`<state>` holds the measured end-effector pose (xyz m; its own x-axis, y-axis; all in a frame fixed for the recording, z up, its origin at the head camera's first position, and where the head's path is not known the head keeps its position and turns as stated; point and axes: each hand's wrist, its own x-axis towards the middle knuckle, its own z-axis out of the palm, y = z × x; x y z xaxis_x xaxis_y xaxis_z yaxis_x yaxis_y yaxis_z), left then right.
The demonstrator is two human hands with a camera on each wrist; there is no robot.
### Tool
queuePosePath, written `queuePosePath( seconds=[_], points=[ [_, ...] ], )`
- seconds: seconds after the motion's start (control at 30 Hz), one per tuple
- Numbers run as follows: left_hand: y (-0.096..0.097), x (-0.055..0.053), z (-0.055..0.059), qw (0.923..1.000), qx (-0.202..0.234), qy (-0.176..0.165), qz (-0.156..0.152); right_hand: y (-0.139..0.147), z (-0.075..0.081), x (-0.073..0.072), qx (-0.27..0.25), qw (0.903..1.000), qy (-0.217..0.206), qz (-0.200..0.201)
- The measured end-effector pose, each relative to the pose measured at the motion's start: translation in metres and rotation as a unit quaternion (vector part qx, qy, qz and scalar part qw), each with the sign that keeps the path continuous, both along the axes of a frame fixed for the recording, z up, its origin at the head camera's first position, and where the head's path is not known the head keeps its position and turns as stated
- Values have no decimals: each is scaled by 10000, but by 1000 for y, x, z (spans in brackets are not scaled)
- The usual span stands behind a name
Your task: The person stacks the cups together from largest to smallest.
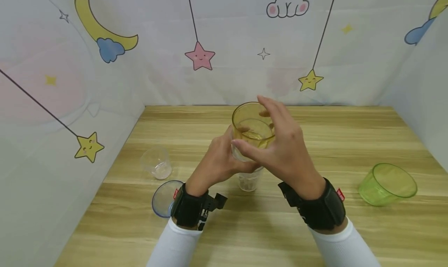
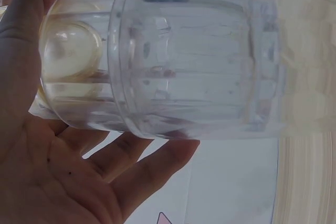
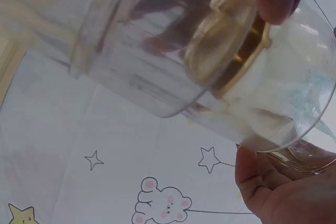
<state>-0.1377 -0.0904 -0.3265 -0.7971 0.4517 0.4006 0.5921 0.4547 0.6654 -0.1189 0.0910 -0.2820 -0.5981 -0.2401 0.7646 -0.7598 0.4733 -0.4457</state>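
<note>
A yellow transparent cup [image 1: 241, 117] sits at the top of a stack, its lower part inside a clear cup [image 2: 194, 66]. My right hand [image 1: 285, 146] holds the yellow cup near its rim, thumb at the near side and fingers at the far side. Lower down, my left hand [image 1: 217, 162] grips the clear cup from the left. Below the hands, the bottom of a clear cup [image 1: 247, 181] shows over the table. In the right wrist view the yellow base [image 3: 212, 53] is visible through clear walls. How many clear cups are stacked cannot be told.
To the left on the wooden table [image 1: 175, 123] lies a tilted clear cup [image 1: 157, 166]. A blue-rimmed cup [image 1: 162, 199] stands nearer, partly behind the left wrist strap. At the right is a green cup [image 1: 379, 189]. A patterned cloth [image 1: 231, 76] walls the back and sides.
</note>
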Motion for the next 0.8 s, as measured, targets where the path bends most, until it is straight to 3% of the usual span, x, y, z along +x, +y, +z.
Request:
queuePosePath(
  seconds=[0.37, 0.8],
  points=[
    [0, -1, 0, 9998, 169, -71, -4, 9, -18, 7, -642, 9904, -1180, 320],
    [0, -1, -3, 9998, 209, -72, -27, 18, -26, 8, -341, 9904, -1293, 361]
  ],
)
